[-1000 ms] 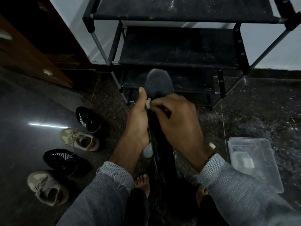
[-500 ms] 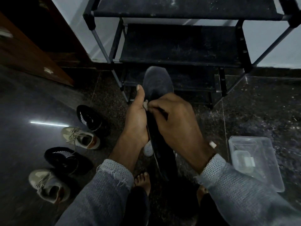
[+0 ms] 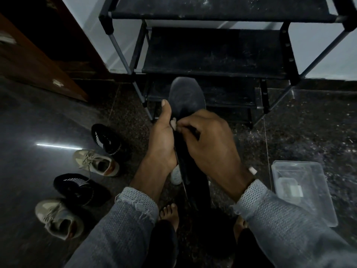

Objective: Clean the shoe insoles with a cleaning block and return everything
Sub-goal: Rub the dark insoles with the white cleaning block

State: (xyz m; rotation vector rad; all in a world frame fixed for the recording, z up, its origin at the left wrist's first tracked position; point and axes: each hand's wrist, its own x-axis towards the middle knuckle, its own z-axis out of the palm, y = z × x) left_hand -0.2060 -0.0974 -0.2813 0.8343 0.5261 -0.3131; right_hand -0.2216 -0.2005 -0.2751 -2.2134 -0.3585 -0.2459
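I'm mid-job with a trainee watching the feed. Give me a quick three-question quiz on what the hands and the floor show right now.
1. True or false: the left hand holds the dark insole by its edge.
2. Which does the right hand pinch against the insole? A) a shoelace B) a small white cleaning block C) a brush
3. Fill in: the four shoes lie on the floor to the person's ____, the clear plastic container to the ____.

Key
1. True; the thumb lies along the insole's edge.
2. B
3. Left; right. Two black sneakers alternate with two beige sneakers.
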